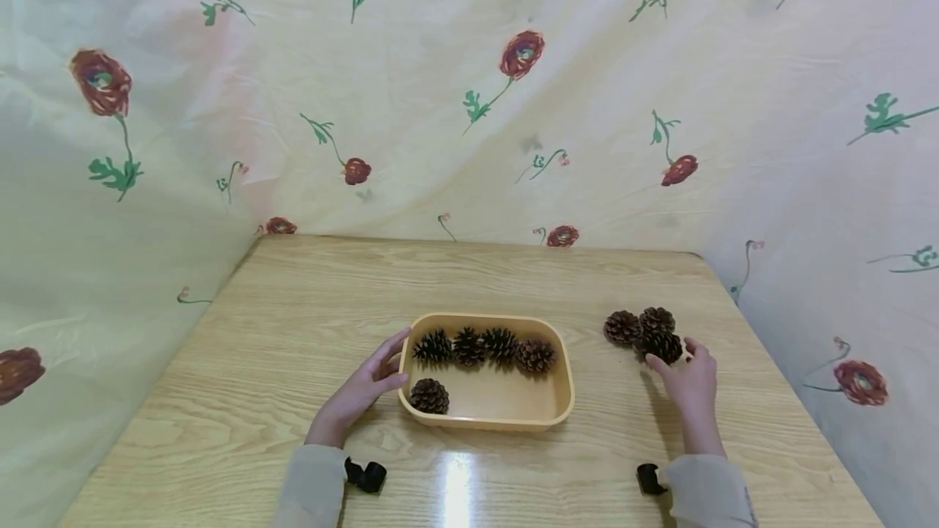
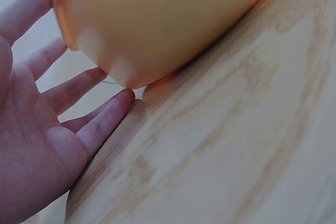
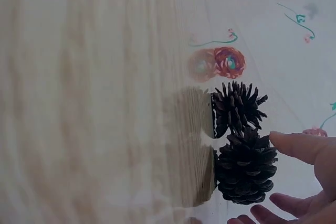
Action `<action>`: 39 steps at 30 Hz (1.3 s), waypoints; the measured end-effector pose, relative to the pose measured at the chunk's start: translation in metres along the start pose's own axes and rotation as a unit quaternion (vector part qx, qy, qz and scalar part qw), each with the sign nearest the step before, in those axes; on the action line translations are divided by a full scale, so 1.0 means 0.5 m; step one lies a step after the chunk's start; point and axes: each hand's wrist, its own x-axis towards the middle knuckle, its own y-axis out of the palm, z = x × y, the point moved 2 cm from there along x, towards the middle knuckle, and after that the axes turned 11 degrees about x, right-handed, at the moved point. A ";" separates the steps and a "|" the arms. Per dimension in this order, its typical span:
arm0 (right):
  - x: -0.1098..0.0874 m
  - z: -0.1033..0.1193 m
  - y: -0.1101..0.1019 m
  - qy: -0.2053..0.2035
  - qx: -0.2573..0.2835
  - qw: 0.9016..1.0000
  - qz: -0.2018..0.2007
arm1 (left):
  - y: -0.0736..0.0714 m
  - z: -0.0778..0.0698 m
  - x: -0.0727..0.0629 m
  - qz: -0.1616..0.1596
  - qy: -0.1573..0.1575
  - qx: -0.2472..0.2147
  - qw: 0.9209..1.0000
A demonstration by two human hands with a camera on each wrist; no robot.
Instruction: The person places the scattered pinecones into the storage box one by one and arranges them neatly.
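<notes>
A light orange, rounded rectangular tray sits mid-table with several brown pine cones lined along its far side. One more pine cone lies in its near left corner. My left hand touches the tray's left end, its fingers spread along the outer wall, as the left wrist view also shows. On the right, my right hand is at the nearest of three clustered pine cones. In the right wrist view, the thumb and fingers spread around that cone, with the thumb tip right at its edge.
Two other cones, a left one and a far one, stand against the one at my right hand. The wooden table meets a flower-patterned cloth at its back and sides. A black wrist device shows by each sleeve.
</notes>
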 end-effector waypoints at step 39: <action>-0.004 0.018 -0.023 0.033 -0.013 0.999 0.026 | -0.001 -0.005 0.001 0.004 0.011 0.018 1.000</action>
